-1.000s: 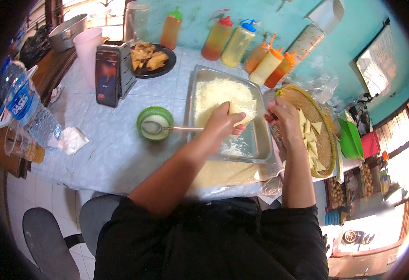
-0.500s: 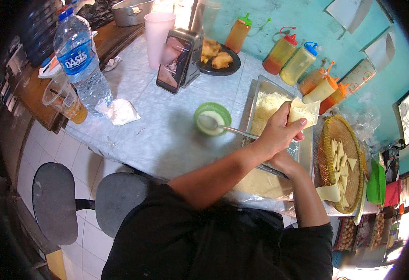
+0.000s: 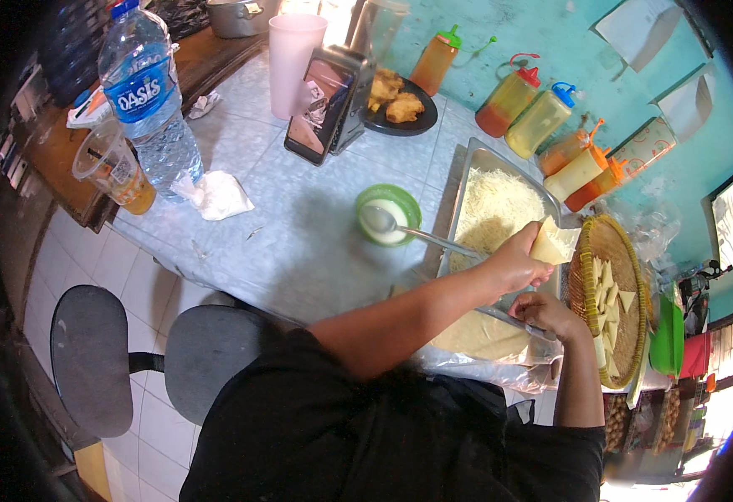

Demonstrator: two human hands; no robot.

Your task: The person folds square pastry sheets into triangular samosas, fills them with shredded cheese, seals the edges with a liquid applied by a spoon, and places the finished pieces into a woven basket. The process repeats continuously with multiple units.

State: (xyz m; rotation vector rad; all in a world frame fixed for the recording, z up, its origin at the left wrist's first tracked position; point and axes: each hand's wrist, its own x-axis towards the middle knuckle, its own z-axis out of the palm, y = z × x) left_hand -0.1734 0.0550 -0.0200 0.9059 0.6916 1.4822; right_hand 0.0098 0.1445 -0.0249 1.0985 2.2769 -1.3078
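My left hand (image 3: 517, 266) is closed round a folded pastry wrapper (image 3: 555, 243), pale and cone-shaped, with shreds at its open top. It hangs over the right side of a metal tray (image 3: 465, 180) that holds a heap of fine pale shreds (image 3: 500, 205). My right hand (image 3: 548, 315) is by the tray's near edge, apart from the left, its fingers curled; what they pinch, if anything, is hidden. Left of the tray, a metal spoon (image 3: 379, 219) rests in a green bowl (image 3: 390, 191) of white liquid, its handle reaching to the tray. Flat pale wrappers (image 3: 479, 335) lie in front of the tray.
A woven basket (image 3: 586, 284) of folded pastry triangles (image 3: 607, 314) stands at the right. Several sauce bottles (image 3: 538, 121) line the wall. Behind the bowl are a propped phone (image 3: 316, 109), a pink cup (image 3: 293, 67) and a black plate (image 3: 421, 121) of fried food. A water bottle (image 3: 144, 100) stands left.
My right hand has come away from under the left and moved to the right, fingers curled. The left hand, still holding the wrapper, has shifted slightly down and right.
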